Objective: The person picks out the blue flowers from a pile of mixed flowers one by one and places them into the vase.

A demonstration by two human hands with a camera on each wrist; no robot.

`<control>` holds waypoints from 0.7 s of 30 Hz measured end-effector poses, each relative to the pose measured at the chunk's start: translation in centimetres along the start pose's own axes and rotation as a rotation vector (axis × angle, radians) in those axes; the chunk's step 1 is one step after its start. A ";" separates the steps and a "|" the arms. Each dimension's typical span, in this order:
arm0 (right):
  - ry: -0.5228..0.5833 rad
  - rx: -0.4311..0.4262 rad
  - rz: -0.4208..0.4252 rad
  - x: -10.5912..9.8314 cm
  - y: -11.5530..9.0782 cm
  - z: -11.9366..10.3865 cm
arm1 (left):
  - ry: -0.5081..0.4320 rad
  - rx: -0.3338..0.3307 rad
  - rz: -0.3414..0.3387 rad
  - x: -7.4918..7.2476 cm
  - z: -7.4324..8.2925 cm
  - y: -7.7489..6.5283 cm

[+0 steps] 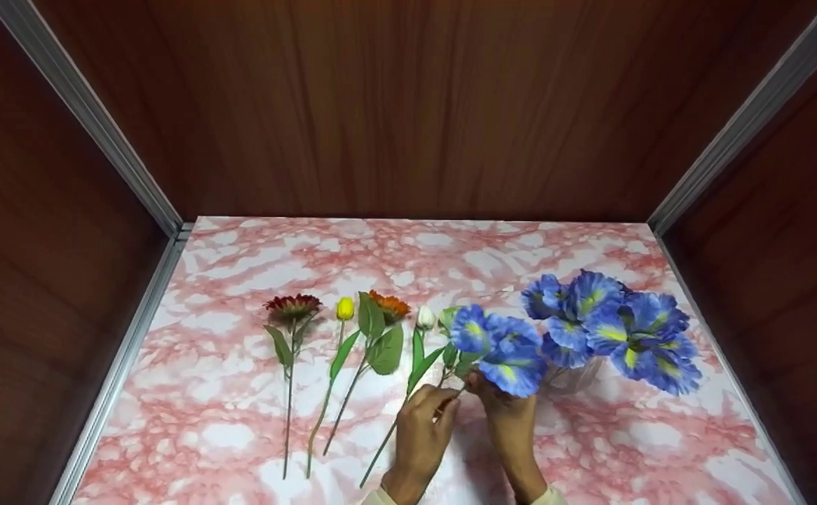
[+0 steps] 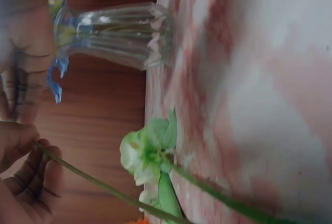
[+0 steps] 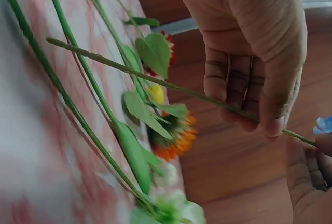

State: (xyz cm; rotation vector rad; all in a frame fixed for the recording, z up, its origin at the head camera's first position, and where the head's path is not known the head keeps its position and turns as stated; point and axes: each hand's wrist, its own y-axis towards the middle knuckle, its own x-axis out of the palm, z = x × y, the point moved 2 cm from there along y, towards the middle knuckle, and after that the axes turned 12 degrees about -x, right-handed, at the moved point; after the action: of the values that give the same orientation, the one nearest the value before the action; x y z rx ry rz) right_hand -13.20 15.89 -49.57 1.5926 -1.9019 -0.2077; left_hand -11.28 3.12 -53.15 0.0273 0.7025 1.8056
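In the head view my left hand [image 1: 422,428] pinches a thin green stem of a blue iris [image 1: 510,354] between thumb and fingers. My right hand [image 1: 510,417] grips the same stem just below the blooms, its fingers partly hidden by the petals. The right wrist view shows the bare stem [image 3: 171,86] running out past the left hand [image 3: 249,42], its cut end free above the table. Right of the hands stands a clear glass vase [image 2: 114,37] with more blue irises [image 1: 611,322] in it.
On the pink marbled table [image 1: 226,435] lie a dark red flower [image 1: 293,307], a yellow tulip [image 1: 345,308], an orange flower [image 1: 390,306], a white tulip [image 1: 426,318] and a pale green-white flower [image 2: 137,154]. Wood-grain panels [image 1: 408,112] enclose the table's back and sides.
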 end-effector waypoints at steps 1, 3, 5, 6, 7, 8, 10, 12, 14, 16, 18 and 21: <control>-0.027 -0.019 0.017 -0.1 0.2 -0.5 | -0.014 0.010 -0.007 0.2 0.1 0.0; -0.080 -0.053 0.045 -0.4 0.5 -1.4 | -0.035 0.025 -0.021 0.5 0.3 -0.1; -0.105 -0.070 0.065 -0.7 0.8 -2.1 | -0.050 0.038 -0.037 0.9 0.4 -0.2; -0.116 -0.076 0.073 -0.9 1.0 -2.4 | -0.055 0.046 -0.045 1.1 0.5 -0.2; -0.103 -0.085 0.077 -1.2 1.1 -2.7 | -0.061 0.052 -0.056 1.3 0.6 -0.3; -0.091 -0.092 0.080 -1.4 1.2 -2.9 | -0.063 0.058 -0.068 1.5 0.6 -0.3; -0.069 -0.110 0.082 -1.8 1.4 -3.3 | -0.064 0.074 -0.090 1.8 0.8 -0.3; -0.051 -0.140 0.085 -2.2 1.6 -3.7 | -0.055 0.093 -0.110 2.0 0.8 -0.3; -0.064 -0.158 0.100 -2.6 1.6 -4.2 | -0.029 0.121 -0.126 2.2 0.9 -0.2; -0.115 -0.174 0.115 -2.9 1.6 -4.7 | -0.008 0.148 -0.139 2.5 0.9 0.1; -0.158 -0.184 0.137 -3.2 1.5 -5.2 | 0.018 0.171 -0.136 2.8 0.9 0.5; -0.267 -0.255 0.103 -3.6 1.4 -5.8 | 0.021 0.202 -0.131 3.7 1.1 1.1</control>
State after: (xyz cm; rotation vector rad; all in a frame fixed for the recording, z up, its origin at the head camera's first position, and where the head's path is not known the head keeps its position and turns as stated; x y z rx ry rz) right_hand -10.87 21.16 -45.60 1.3452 -2.0555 -0.6199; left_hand -13.17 6.60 -52.91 0.0946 0.8795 1.6067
